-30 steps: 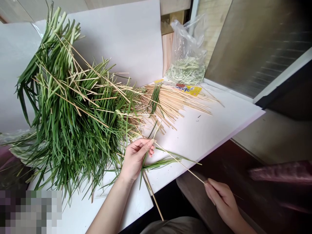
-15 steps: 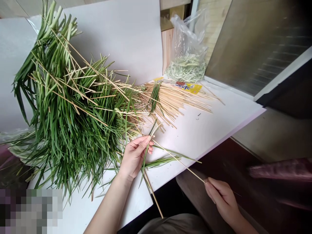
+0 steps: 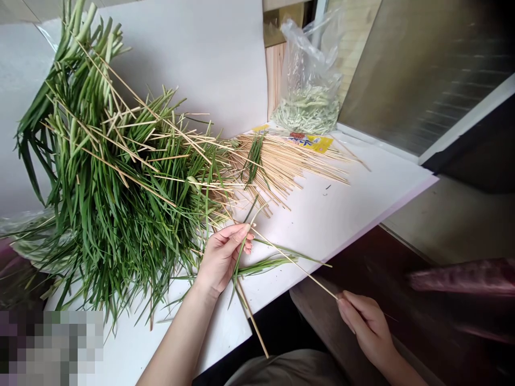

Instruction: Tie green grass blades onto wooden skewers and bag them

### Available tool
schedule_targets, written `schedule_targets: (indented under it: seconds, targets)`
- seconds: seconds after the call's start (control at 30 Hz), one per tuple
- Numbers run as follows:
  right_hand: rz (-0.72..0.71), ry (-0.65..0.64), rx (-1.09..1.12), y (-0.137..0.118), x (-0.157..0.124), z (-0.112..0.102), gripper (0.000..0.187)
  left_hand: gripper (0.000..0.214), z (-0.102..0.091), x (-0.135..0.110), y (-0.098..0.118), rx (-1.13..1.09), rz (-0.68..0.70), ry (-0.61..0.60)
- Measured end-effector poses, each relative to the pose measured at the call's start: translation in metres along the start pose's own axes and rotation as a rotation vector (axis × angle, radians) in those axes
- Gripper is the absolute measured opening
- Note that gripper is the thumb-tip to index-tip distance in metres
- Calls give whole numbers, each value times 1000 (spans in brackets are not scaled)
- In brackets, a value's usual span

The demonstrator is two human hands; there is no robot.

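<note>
My left hand [image 3: 224, 255] rests on the white board [image 3: 341, 214], its fingers pinched on a few green chive leaves [image 3: 257, 265]. My right hand [image 3: 364, 324] is off the board's front edge, closed round the end of a thin bamboo skewer [image 3: 298, 265]. The skewer runs up and left to the fingertips of my left hand, where it meets the leaves. A big heap of green chives [image 3: 112, 187] with skewers stuck through it lies just left of my left hand. Another skewer [image 3: 251, 316] sticks out over the board's edge below my left hand.
A fan of loose bamboo skewers [image 3: 281, 161] lies at the back of the board on a yellow packet [image 3: 311, 142]. A clear plastic bag [image 3: 309, 86] with pale trimmings stands behind them. White sheets lean against the back. A dark gap lies beyond the board's right edge.
Almost nothing has moved. The view has shifted a little, and both hands keep their hold on the leaves and the skewer.
</note>
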State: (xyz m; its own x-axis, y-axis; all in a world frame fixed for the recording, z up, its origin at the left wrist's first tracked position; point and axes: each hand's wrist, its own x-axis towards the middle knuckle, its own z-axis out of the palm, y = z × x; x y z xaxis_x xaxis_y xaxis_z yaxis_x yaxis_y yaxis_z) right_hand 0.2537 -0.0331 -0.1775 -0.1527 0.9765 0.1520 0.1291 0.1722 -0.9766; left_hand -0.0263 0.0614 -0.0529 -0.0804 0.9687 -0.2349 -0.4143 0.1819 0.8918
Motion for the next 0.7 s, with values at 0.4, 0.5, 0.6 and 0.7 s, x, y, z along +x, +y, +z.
schedule_targets:
  seconds: [0.4,0.5,0.6,0.7]
  targets:
    - [23,-15,14,-1,1,-1,47,24,-3,0,-1,19,0,-13]
    - [22,-12,16,-1,1,-1,48,23,-3,0,-1,41,10,-18]
    - [16,-9,19,-1,1,0,47,22,-3,0,-1,72,27,-22]
    - [2,-10,16,-2,1,-1,47,20,-2,-1,-2,100,50,-30]
